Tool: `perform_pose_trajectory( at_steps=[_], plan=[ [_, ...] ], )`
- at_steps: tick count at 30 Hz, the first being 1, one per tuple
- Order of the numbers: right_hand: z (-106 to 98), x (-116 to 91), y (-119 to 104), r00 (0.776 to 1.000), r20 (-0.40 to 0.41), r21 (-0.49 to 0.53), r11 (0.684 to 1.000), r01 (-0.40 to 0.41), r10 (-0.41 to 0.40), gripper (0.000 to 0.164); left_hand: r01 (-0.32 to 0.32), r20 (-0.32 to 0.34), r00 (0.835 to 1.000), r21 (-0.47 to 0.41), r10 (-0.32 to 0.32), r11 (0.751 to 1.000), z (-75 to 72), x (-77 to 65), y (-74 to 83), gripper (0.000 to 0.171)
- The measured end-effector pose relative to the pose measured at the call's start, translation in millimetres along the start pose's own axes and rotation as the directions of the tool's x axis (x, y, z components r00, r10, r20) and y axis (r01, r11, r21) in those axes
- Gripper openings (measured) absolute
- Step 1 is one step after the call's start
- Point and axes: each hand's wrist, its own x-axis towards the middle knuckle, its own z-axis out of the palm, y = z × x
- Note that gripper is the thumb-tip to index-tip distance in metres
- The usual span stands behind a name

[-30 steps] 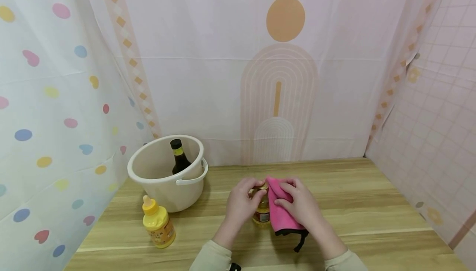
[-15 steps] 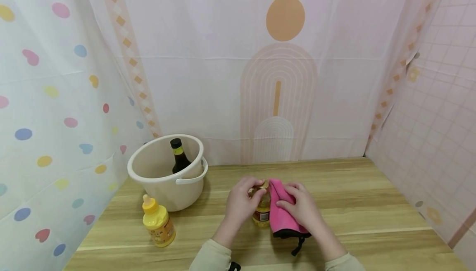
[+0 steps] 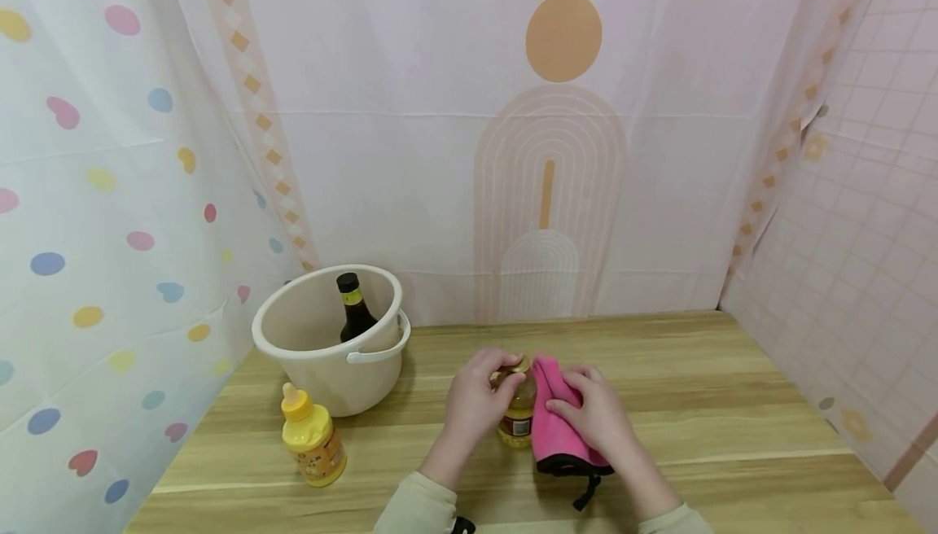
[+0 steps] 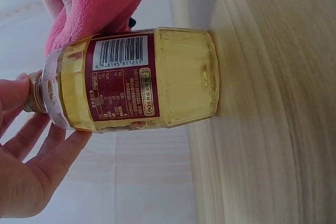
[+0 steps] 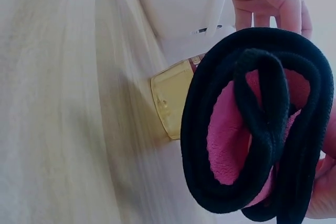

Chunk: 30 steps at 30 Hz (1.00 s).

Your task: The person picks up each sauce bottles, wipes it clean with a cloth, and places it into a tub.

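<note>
A small clear bottle of yellow oil [image 3: 522,413] stands upright on the table, its dark red barcode label [image 4: 123,77] facing my left wrist camera. My left hand [image 3: 475,400] pinches it by the gold cap [image 4: 35,92], with other fingers near the bottle's shoulder. My right hand [image 3: 597,413] grips a folded pink cleaning cloth [image 3: 554,430] just right of the bottle. Black edging [image 5: 194,135] and a hanging black loop [image 5: 262,77] finish the cloth's lower end. Whether cloth and bottle touch, I cannot tell.
A cream bucket [image 3: 330,383] with a handle stands at the back left, holding a dark bottle with a black cap [image 3: 348,282]. In front of it is a yellow squeeze bottle [image 3: 313,444]. Patterned curtains [image 3: 410,151] enclose the wooden table [image 3: 733,404].
The pink cloth and right hand have shifted slightly down and to the right, off the bottle's top, so more of the bottle shows. My left hand stays on the cap.
</note>
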Motion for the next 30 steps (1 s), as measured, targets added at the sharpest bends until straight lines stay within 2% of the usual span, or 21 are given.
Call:
perform_pose_trajectory(
  at_steps=[11,13,20,26,30],
  plan=[
    [6,-4,9,0.998,0.057,-0.026,0.999,-0.038,0.039,0.036,0.01,0.001,1.0,-0.015,-0.01,1.0,1.0,0.4,-0.2,0.016],
    [8,-4,10,0.997,0.068,-0.034,0.999,-0.031,0.033,0.036,0.012,0.0,1.0,-0.017,-0.012,1.0,1.0,0.4,-0.2,0.017],
    [15,-2,17,0.992,0.127,-0.097,0.995,0.02,-0.008,0.019,0.018,0.001,1.0,-0.004,-0.018,1.0,0.5,0.3,1.8,0.016],
    [14,0,22,0.986,0.166,-0.11,0.993,0.029,-0.011,0.021,0.025,-0.003,1.0,0.022,-0.025,0.999,0.2,-0.5,4.3,0.017],
    [8,0,23,0.985,0.173,-0.087,0.996,0.002,0.013,0.03,0.025,-0.005,1.0,0.032,-0.025,0.999,-0.5,-1.1,5.3,0.017]
  ],
)
